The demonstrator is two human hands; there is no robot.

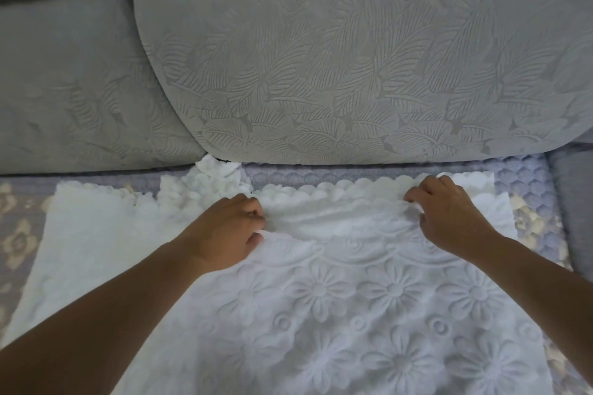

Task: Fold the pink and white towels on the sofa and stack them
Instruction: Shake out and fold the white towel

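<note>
Two hands pinch white towel near its far scalloped edge: left hand curled on bunched cloth, right hand curled on fold further right. Towel spread across sofa seat, far edge close to back cushion; more white cloth rumpled toward seat's left edge. No pink towel visible. For clean fold: keep both grips level, match scalloped edges, smooth ridge between hands before pressing crease.
</note>
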